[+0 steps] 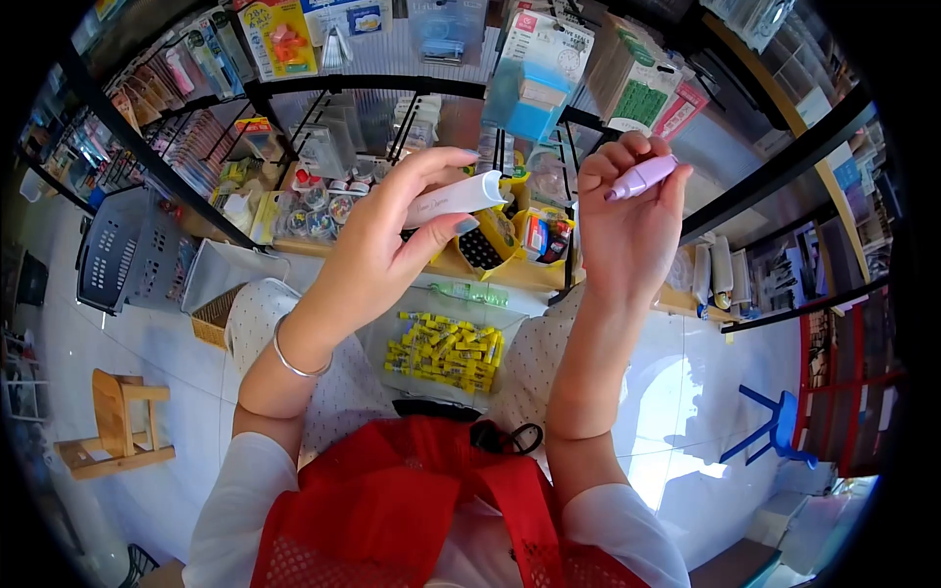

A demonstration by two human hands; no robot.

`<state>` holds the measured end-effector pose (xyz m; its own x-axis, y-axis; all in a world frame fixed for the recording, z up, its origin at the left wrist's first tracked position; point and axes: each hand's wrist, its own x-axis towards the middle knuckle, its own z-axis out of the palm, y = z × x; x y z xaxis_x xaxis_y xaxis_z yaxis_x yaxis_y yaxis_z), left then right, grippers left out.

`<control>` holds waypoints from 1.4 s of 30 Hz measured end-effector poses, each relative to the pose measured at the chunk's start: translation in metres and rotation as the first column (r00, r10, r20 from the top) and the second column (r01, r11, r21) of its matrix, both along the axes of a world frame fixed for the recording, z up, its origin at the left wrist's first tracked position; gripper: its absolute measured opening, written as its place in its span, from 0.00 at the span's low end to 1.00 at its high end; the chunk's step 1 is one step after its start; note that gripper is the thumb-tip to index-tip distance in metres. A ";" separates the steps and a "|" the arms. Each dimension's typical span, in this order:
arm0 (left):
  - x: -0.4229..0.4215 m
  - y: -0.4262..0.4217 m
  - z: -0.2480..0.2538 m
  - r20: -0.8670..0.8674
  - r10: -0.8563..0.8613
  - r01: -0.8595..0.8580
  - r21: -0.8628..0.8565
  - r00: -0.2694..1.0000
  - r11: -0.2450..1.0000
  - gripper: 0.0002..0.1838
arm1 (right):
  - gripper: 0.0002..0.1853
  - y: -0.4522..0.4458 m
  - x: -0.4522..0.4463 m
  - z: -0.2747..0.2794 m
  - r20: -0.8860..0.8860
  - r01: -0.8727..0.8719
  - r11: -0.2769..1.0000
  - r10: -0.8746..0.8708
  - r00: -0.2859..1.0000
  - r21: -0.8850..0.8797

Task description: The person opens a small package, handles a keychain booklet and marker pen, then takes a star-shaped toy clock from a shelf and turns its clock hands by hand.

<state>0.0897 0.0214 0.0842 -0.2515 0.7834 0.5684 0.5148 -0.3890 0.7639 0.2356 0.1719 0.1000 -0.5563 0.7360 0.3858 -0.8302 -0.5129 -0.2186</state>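
My left hand [377,230], with a silver bangle on its wrist, is closed round a white case [453,201] with faint script on its side and a curved notch at its right end. Higher up on the right, my right hand [632,211] grips a pale purple marker-like tube [645,177] between thumb and fingers. The tube's narrower, darker end points down and left, towards the case. Both objects are held apart in the air, in front of the shelves. Whether the two belong together I cannot tell.
A container of small yellow packets [446,353] sits between my knees, with a green bottle [469,293] behind it. Hanging packs [539,73] and goods fill the rack ahead. A grey basket [132,250] and wooden chair [118,421] stand left, a blue stool [779,426] right.
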 end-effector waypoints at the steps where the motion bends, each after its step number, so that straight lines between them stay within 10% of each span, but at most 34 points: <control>1: 0.002 0.000 0.002 0.007 -0.019 0.018 0.027 1.000 0.999 0.23 | 0.21 -0.001 -0.001 0.000 0.010 -0.037 0.999 0.037 0.999 -0.018; 13: -0.006 0.006 0.006 0.487 -0.382 0.317 0.214 0.786 0.924 0.18 | 0.24 -0.031 -0.002 0.013 0.115 0.202 0.953 -0.232 0.966 0.225; 18: -0.009 0.008 0.005 0.415 -0.414 0.317 0.285 0.810 0.905 0.17 | 0.25 -0.037 -0.002 0.014 0.040 0.434 0.749 -0.521 0.853 0.502; 34: -0.014 0.004 0.003 0.277 -0.419 0.333 0.308 0.865 0.891 0.15 | 0.27 -0.055 0.001 0.021 0.028 0.407 0.590 -0.590 0.807 0.698; 42: -0.016 0.002 0.012 0.133 -0.229 0.194 0.238 0.964 0.952 0.17 | 0.23 -0.057 -0.007 0.012 -0.117 0.517 0.256 -0.804 0.583 0.817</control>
<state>0.0736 0.0237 0.0966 -0.1936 0.6874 0.7000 0.2828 -0.6441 0.7107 0.2287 0.1146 0.1116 -0.1861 0.4284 0.8842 -0.6118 0.6536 -0.4455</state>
